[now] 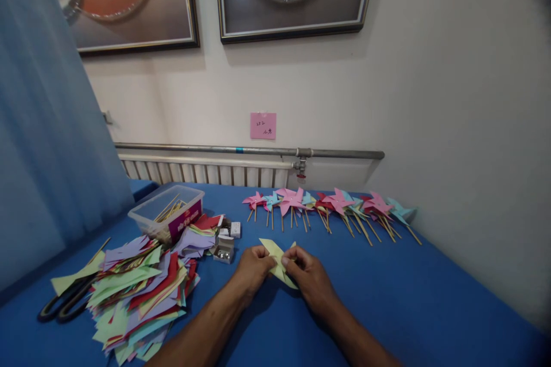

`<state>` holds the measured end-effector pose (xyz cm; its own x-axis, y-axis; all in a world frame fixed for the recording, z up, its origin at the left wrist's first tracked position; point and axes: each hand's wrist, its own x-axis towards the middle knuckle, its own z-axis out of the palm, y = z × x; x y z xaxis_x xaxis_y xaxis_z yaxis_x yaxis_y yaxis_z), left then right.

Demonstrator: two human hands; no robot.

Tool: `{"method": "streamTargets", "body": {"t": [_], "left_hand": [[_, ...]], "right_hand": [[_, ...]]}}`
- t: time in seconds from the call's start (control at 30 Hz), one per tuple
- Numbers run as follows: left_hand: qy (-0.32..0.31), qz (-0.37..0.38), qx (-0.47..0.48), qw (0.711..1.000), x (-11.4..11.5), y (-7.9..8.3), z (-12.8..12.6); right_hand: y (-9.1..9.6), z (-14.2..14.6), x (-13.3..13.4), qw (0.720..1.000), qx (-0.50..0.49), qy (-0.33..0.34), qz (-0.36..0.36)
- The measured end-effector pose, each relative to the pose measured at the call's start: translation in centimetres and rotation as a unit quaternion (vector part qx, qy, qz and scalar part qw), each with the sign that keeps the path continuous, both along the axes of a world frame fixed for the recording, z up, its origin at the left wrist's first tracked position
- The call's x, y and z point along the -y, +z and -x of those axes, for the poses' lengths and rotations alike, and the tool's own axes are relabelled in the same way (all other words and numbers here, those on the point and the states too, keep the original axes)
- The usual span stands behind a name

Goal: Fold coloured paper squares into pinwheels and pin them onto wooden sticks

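Both my hands meet over the blue table (422, 304) on a folded yellow-green paper piece (275, 252). My left hand (253, 269) pinches its left side with closed fingers. My right hand (307, 276) pinches its right side, thumb on top. The paper's pointed flaps stick up and down between the fingers. A row of finished paper pinwheels (331, 206) on wooden sticks, pink, red and light blue, lies beyond the hands near the wall.
A heap of cut coloured paper (142, 287) lies at the left, with black scissors (64, 301) partly under it. A clear plastic tub of wooden sticks (167, 212) and small boxes of pins (226, 243) sit behind it. A radiator (202, 172) runs along the wall; a blue curtain (47, 143) hangs left.
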<state>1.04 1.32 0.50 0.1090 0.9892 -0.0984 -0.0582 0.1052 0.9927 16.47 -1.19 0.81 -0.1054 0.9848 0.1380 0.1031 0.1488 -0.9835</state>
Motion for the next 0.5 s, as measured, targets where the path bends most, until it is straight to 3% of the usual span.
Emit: {"method": "streamTargets", "body": {"t": [0.5], "left_hand": [[-0.001, 0.006, 0.016, 1.0, 0.14, -0.16, -0.1]], "right_hand": [[0.12, 0.66, -0.07, 0.998, 0.029, -0.055, 0.007]]}}
